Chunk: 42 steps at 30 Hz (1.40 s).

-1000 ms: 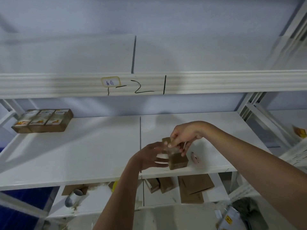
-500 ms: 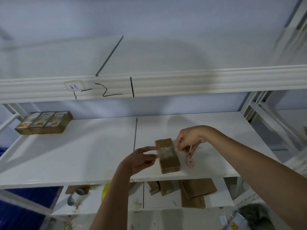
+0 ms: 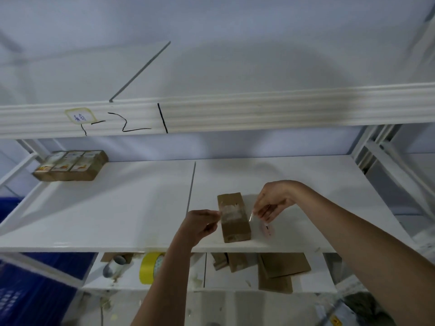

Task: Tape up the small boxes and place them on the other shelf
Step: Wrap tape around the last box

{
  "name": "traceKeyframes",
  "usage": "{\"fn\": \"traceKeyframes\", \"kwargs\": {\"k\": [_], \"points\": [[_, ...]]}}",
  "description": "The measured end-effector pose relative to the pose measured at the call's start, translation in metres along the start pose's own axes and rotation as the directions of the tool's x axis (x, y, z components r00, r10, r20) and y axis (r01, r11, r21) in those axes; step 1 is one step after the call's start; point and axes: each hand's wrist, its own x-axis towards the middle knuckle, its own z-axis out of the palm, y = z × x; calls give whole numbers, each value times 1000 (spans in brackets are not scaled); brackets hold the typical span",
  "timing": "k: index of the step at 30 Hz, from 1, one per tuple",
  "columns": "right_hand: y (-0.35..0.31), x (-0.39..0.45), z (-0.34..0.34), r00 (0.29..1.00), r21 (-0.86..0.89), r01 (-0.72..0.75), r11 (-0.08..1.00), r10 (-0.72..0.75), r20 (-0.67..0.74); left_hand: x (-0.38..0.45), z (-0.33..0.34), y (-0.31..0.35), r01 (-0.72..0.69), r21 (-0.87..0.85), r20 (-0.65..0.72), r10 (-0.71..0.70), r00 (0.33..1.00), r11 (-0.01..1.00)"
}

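A white metal shelving unit fills the view against a pale wall. Nearest, on the lowest shelf [image 3: 235, 282], lie a yellow tape roll [image 3: 150, 267], a grey tube [image 3: 114, 266] and some flat brown cardboard pieces [image 3: 281, 270]; a blue crate [image 3: 30, 288] stands at the lower left.

Above that, near the front edge of the middle shelf [image 3: 117, 208], a small brown box [image 3: 233, 216] lies flat with a strip of clear tape [image 3: 231, 212] across its top. The left hand [image 3: 200, 225] is at the box's left side, fingers curled, pinching the left end of the tape. The right hand [image 3: 273, 201] is just right of the box, fingers pinching the other end of the strip, which stands off the box edge. A small pinkish object [image 3: 267, 229] lies on the shelf below that hand; what it is cannot be told.

Farther back at the left, three printed boxes [image 3: 70, 164] sit side by side, touching. Beyond, the upper shelf's front rail [image 3: 259, 111] carries a small label [image 3: 80, 116] and black marker strokes.
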Motion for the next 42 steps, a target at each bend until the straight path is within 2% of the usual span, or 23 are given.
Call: {"fn": "traceKeyframes", "kwargs": {"k": [3,6,11,13,16,20,22,25,27,29,33,37,39,42], "points": [[2,8,6,997,18,52,998,-51,-51,1,-1,0,38,12,-107,-36,994,999],[5,15,12,989,56,100,993,-93,-114,3,-2,3,39,17,-136,-37,990,999],[11,19,17,959,251,204,946,-142,-244,11,1,9,22,16,-144,-20,989,1000],[16,22,21,939,322,246,914,-142,-314,13,3,14,7,71,-149,4,989,997],[22,30,31,910,341,294,893,-152,-386,20,2,21,-31,213,-196,74,978,976],[19,34,40,879,381,349,856,-157,-451,24,-4,31,-55,268,-199,111,974,962],[16,33,44,899,479,307,823,-86,-428,24,-5,37,-73,294,-191,133,972,953],[21,34,58,959,668,129,733,78,-271,26,-7,43,-120,390,-135,185,973,913],[27,37,65,970,736,67,674,130,-207,26,-6,47,-134,469,-97,202,975,873],[29,39,68,962,773,102,626,134,-236,28,-5,51,-130,511,-84,200,976,850],[28,40,74,937,835,287,470,45,-347,33,-7,61,-119,514,-87,190,978,850],[24,35,82,953,903,299,310,-40,-302,32,-11,62,-108,520,-101,186,977,848],[23,33,85,953,903,302,305,-71,-294,31,-12,64,-113,525,-91,187,978,844],[22,34,90,950,878,309,366,-70,-305,33,-15,68,-124,521,-88,198,976,845]]}}
